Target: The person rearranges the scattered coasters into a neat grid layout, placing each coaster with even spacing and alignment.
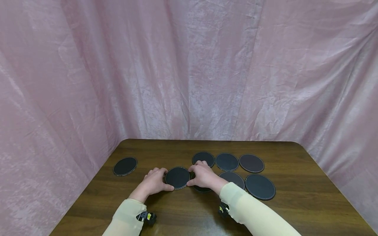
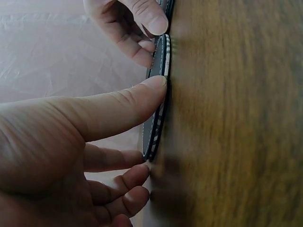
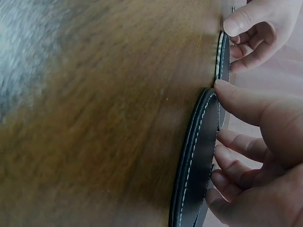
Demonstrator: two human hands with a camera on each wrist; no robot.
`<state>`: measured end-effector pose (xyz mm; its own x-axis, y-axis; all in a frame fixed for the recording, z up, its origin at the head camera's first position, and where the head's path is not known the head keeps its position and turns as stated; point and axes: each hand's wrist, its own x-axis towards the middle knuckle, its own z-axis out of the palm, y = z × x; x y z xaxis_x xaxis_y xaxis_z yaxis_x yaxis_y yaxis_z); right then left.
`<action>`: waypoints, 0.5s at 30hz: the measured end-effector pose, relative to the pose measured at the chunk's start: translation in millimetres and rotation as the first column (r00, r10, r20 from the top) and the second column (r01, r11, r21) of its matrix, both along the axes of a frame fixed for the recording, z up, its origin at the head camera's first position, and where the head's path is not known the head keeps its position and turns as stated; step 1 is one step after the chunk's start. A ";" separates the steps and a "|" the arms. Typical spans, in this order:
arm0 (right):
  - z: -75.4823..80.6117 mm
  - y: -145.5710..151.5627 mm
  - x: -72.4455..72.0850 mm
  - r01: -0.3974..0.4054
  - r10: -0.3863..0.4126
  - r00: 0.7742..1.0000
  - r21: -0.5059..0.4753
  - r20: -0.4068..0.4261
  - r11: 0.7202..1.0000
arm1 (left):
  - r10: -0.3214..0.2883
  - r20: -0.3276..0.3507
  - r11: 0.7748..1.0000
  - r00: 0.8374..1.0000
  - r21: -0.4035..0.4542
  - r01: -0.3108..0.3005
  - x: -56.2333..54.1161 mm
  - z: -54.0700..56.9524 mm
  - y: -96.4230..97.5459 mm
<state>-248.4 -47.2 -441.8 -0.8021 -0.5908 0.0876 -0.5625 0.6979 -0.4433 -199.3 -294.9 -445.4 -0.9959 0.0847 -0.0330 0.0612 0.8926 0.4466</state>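
A round black coaster [image 1: 178,178] with pale edge stitching lies between my two hands near the table's middle. My left hand [image 1: 153,182] holds its left edge between thumb and fingers. From the opposite side, my right hand [image 1: 205,175] grips the right edge. In the left wrist view the coaster [image 2: 149,135] shows a layered rim with a checked band, with the left thumb pressed against it. Beneath the right hand lies another coaster [image 1: 202,189], partly hidden; in the right wrist view this coaster [image 3: 196,156] shows a stitched black top.
Several more coasters, such as the back one [image 1: 226,162] and the front right one [image 1: 260,186], lie close together in two rows on the right. A single coaster [image 1: 125,166] lies far left on the wooden table [image 1: 177,216]. Pink curtains [image 1: 189,72] hang behind.
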 end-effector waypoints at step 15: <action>-1.2 0.9 -0.5 -0.002 0.002 1.000 -0.006 0.004 1.000 | -0.014 0.010 1.000 1.000 0.008 0.014 1.8 2.7 -0.6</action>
<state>-248.9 -46.2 -443.0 -0.8012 -0.5919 0.0877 -0.5621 0.6943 -0.4495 -197.5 -295.4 -442.7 -0.9942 0.0994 -0.0418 0.0696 0.8879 0.4547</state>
